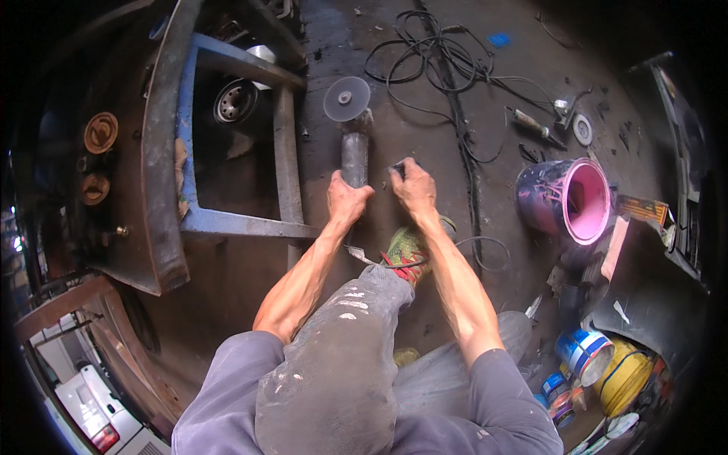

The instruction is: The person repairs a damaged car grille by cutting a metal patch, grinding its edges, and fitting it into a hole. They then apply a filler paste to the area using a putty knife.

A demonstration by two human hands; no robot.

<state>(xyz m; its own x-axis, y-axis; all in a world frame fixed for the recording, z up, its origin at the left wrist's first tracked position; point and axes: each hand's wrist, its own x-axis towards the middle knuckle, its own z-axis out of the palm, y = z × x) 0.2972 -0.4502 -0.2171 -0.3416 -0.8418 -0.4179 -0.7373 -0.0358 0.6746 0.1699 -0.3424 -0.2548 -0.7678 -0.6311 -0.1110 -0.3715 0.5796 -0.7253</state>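
Observation:
My left hand (347,201) is closed round the rear of a grey angle grinder (354,158). The grinder points away from me, with its round cutting disc (347,98) at the far end. To the right of it, my right hand (415,187) is closed with the fingers curled over a small dark piece (396,170); what this is I cannot make out. Below my right hand is my green shoe (409,254) with red laces, and a thin dark cord crosses it.
At the left stands a workbench with a blue metal frame (250,221). Black cable (447,57) lies coiled on the dark floor ahead. To the right are another hand tool (535,125), a loose disc (582,129), a tipped pink-lined bucket (523,196) and paint tins (584,355).

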